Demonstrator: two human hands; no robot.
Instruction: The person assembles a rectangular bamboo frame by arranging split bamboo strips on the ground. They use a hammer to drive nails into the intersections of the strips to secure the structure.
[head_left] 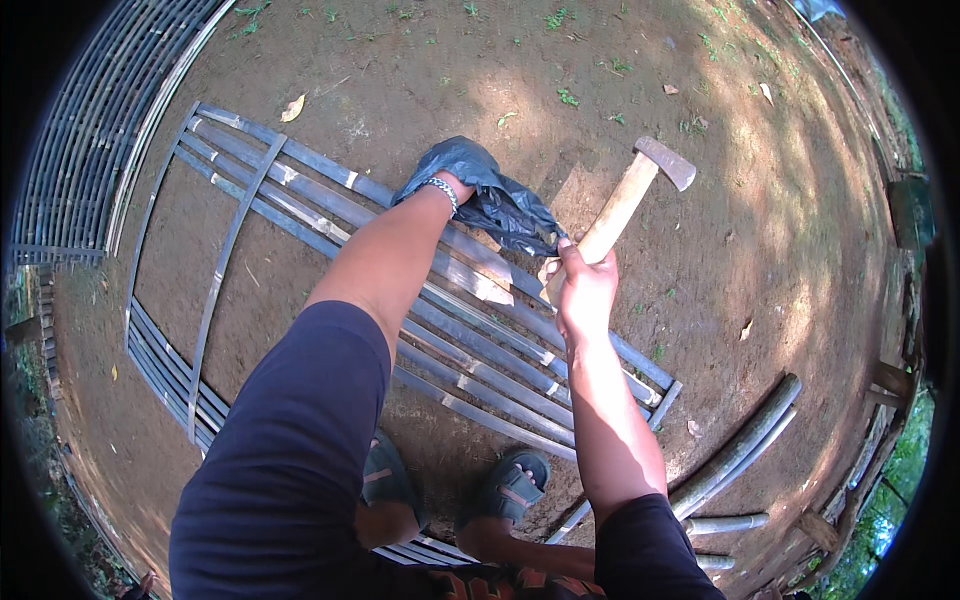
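Observation:
My left hand (459, 186) reaches into a dark plastic bag (512, 214), which hides its fingers; a chain bracelet (444, 197) circles that wrist. The bag is crumpled and stretches across toward the right. My right hand (587, 290) is closed around the lower wooden handle of an axe (620, 207). Its thumb also pinches the bag's edge against the handle. The axe head points up and away, to the right of the bag. Beneath both hands lies a frame of dark bamboo strips (325, 197) with crosspieces.
A larger panel of bamboo slats (110, 130) lies at the far left. Cut bamboo poles (740, 440) rest on the ground at the right. My sandaled feet (512, 490) stand at the frame's near edge. Dry leaves (293, 108) dot the bare soil.

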